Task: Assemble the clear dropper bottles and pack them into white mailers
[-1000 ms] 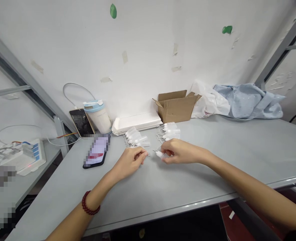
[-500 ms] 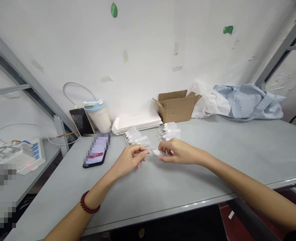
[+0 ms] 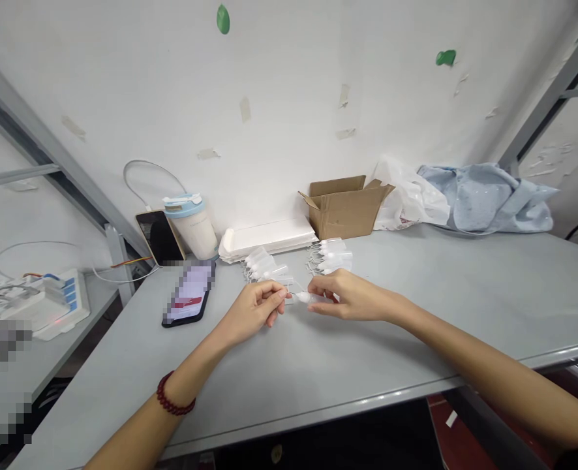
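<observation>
My right hand (image 3: 344, 297) holds a small translucent piece with a white tapered tip (image 3: 303, 297), its fingers closed round the clear body. Thin cord or wire runs from the tip towards my left hand (image 3: 256, 312), whose thumb and forefinger pinch its end. Just beyond my hands, two groups of similar pieces lie on the grey table (image 3: 318, 365): a left cluster (image 3: 265, 264) and a right cluster (image 3: 335, 256). Both have clear bodies pointing right and thin loops on their left.
Behind the clusters lie a stack of flat white packets (image 3: 269, 238) and an open cardboard box (image 3: 350, 212). A white plastic bag (image 3: 411, 196) and light blue cloth (image 3: 485, 199) are further right. Two phones, one flat (image 3: 190, 294), and a lidded cup (image 3: 194, 232) stand left.
The white tip has shifted slightly left, closer to my left fingertips. Both hands stay nearly where they were, still closed.
</observation>
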`<control>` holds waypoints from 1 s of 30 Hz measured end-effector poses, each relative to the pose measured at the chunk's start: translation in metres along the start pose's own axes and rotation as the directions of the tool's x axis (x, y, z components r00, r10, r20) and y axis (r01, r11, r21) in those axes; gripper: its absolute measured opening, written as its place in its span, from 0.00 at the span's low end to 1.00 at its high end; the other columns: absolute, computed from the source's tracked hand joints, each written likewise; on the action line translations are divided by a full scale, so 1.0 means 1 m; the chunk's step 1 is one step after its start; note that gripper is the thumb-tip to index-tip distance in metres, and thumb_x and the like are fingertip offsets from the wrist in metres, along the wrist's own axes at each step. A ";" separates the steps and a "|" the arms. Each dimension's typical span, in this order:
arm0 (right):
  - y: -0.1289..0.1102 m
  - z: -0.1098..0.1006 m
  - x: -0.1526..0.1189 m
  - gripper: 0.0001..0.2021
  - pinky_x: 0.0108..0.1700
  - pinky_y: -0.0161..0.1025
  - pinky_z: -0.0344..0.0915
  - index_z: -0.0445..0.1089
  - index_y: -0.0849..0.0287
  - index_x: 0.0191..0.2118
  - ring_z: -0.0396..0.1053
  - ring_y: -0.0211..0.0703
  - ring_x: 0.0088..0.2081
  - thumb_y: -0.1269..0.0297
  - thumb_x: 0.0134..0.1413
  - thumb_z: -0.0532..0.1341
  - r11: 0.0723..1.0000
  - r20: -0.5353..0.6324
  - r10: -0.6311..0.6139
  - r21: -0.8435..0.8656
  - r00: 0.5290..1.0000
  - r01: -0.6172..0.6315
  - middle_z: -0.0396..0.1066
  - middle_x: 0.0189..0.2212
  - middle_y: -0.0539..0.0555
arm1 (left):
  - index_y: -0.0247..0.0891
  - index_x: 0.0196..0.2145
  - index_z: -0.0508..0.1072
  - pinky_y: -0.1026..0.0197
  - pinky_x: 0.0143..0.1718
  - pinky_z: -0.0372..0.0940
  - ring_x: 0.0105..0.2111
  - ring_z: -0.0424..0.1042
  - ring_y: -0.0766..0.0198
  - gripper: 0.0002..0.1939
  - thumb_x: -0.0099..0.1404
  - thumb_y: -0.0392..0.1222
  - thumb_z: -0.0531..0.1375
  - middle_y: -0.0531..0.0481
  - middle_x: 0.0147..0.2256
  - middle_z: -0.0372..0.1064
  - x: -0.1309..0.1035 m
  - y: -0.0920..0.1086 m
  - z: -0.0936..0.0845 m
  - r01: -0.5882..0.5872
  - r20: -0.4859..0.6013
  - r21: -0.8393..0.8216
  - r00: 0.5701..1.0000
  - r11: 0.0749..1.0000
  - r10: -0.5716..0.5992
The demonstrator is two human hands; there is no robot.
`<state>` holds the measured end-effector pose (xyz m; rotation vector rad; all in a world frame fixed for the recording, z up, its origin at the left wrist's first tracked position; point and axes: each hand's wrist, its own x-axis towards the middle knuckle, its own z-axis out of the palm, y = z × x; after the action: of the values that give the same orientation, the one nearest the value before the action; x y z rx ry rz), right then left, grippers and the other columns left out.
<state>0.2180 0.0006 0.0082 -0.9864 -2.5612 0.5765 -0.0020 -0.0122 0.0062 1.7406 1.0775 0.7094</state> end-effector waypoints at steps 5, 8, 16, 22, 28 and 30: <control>0.000 0.000 0.001 0.10 0.27 0.32 0.53 0.67 0.62 0.35 0.59 0.34 0.24 0.60 0.54 0.58 1.000 0.003 -0.006 0.007 1.000 0.006 0.66 0.24 0.50 | 0.34 0.25 0.66 0.67 0.22 0.55 0.16 0.58 0.73 0.15 0.63 0.48 0.53 0.58 0.16 0.58 0.000 0.002 0.000 0.001 0.009 0.006 1.000 1.000 -0.001; 0.000 0.000 0.001 0.10 0.26 0.32 0.52 0.67 0.62 0.35 0.58 0.34 0.23 0.60 0.54 0.57 1.000 0.004 -0.019 -0.005 1.000 0.019 0.65 0.22 0.49 | 0.35 0.24 0.65 0.67 0.22 0.55 0.16 0.57 0.73 0.15 0.63 0.48 0.53 0.58 0.16 0.58 0.000 0.002 0.000 0.009 0.011 0.008 1.000 1.000 -0.009; -0.003 -0.001 0.000 0.10 0.27 0.33 0.53 0.68 0.63 0.35 0.59 0.34 0.24 0.61 0.55 0.57 0.999 -0.031 -0.036 -0.018 0.999 0.035 0.66 0.24 0.51 | 0.34 0.25 0.66 0.67 0.22 0.55 0.16 0.58 0.74 0.15 0.62 0.47 0.54 0.57 0.18 0.60 0.000 0.000 0.001 0.011 0.014 0.009 1.000 1.000 -0.011; -0.003 0.000 0.000 0.11 0.30 0.35 0.56 0.68 0.64 0.38 0.62 0.37 0.27 0.62 0.58 0.53 0.998 -0.094 -0.054 -0.024 0.994 0.052 0.69 0.28 0.54 | 0.34 0.24 0.66 0.67 0.22 0.55 0.16 0.57 0.73 0.15 0.62 0.47 0.54 0.58 0.17 0.58 0.000 0.002 0.002 0.013 0.021 0.008 1.000 1.000 -0.013; -0.003 0.000 0.000 0.12 0.33 0.37 0.58 0.68 0.64 0.39 0.64 0.40 0.30 0.61 0.60 0.51 0.997 -0.104 -0.076 -0.033 0.992 0.073 0.70 0.29 0.56 | 0.33 0.28 0.68 0.66 0.23 0.56 0.17 0.59 0.74 0.13 0.62 0.47 0.54 0.55 0.22 0.62 0.000 -0.003 0.001 -0.001 0.047 0.008 0.999 1.000 0.000; -0.003 0.000 0.000 0.12 0.33 0.37 0.58 0.67 0.64 0.39 0.64 0.40 0.30 0.62 0.60 0.52 0.995 -0.102 -0.096 -0.036 0.990 0.093 0.69 0.29 0.55 | 0.33 0.28 0.68 0.66 0.22 0.56 0.17 0.59 0.74 0.14 0.62 0.47 0.54 0.55 0.22 0.62 0.000 -0.004 0.002 -0.003 0.059 0.015 0.998 1.000 0.003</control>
<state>0.2165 -0.0015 0.0099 -0.8759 -2.5161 0.4492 -0.0018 -0.0120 0.0022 1.7651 1.0424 0.6497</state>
